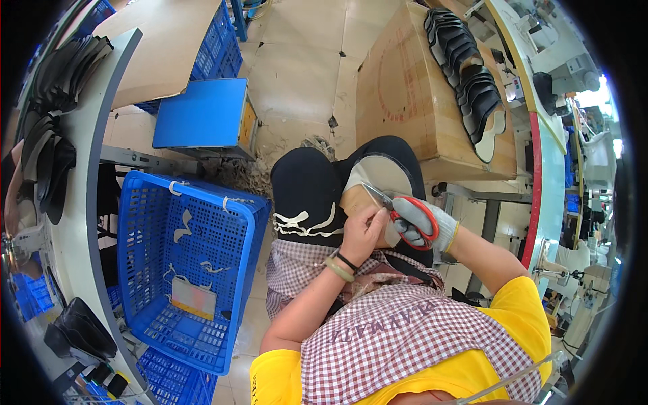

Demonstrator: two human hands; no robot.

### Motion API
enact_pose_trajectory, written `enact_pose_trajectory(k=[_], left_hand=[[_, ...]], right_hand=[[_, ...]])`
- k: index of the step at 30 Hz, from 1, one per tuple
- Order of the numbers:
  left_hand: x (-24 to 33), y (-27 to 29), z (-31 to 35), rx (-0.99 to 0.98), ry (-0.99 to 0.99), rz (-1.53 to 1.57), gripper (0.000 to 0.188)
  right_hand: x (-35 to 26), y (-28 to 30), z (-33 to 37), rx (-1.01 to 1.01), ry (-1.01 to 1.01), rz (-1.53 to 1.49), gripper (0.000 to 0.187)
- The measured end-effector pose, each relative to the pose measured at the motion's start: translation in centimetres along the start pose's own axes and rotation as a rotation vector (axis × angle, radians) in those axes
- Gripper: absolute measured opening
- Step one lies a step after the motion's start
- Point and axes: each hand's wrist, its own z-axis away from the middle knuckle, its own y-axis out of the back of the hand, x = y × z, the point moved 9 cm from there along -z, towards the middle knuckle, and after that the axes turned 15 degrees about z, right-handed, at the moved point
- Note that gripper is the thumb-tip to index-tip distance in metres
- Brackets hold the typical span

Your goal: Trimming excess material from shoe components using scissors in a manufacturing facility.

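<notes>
My right hand (pixel 437 227), in a grey-and-white work glove, grips scissors (pixel 430 237) with red handles. Their metal blades (pixel 378 195) point up and left over a pale beige and tan shoe piece (pixel 383 171) lying on my right thigh. Bare, with a bracelet and a dark band at the wrist, my left hand (pixel 364 233) pinches the near edge of that piece beside the blades. Fingers cover part of the piece, so its full shape is hidden. Thin white trimmed strips (pixel 304 225) lie across my dark left trouser leg.
At my left stands a blue plastic crate (pixel 128 223) holding white scraps and a flat card. Shoe pieces (pixel 54 162) rest on the left bench (pixel 111 88). More dark shoe pieces (pixel 466 74) line a cardboard box (pixel 391 88). Scraps (pixel 250 177) litter the floor near a blue-topped stool (pixel 200 113).
</notes>
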Motion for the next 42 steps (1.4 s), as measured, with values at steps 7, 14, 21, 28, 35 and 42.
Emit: enact_pose_trajectory(k=[7,14,21,28,35,42], left_hand=[[-1.4,1.6,-0.9,0.048,0.129,0.205,0.02],[7.4,-3.6,-1.9,-0.282,-0.234,-0.184,0.012],[3.4,-2.9,-3.2,-0.22,-0.235,-0.303,0.01],[0.7,-1.3,-4.0,-0.258,-0.021,-0.137,0.013],[0.9,0.3,-3.5,-0.289,0.176,0.091,0.011],[1.7,0.1,-1.8,-0.269,0.13,-0.038,0.012]], right_hand=[[2.7,-0.6,0.0,0.002,0.117,-0.224,0.037],[4.0,-2.6,2.7,0.011,0.353,-0.397,0.046],[4.0,0.4,2.7,0.075,0.349,-0.516,0.039],[3.9,1.0,1.2,0.061,0.404,-0.386,0.029],[2.7,0.6,1.7,0.022,0.423,-0.282,0.048],[0.9,1.1,2.6,-0.038,0.432,-0.108,0.056]])
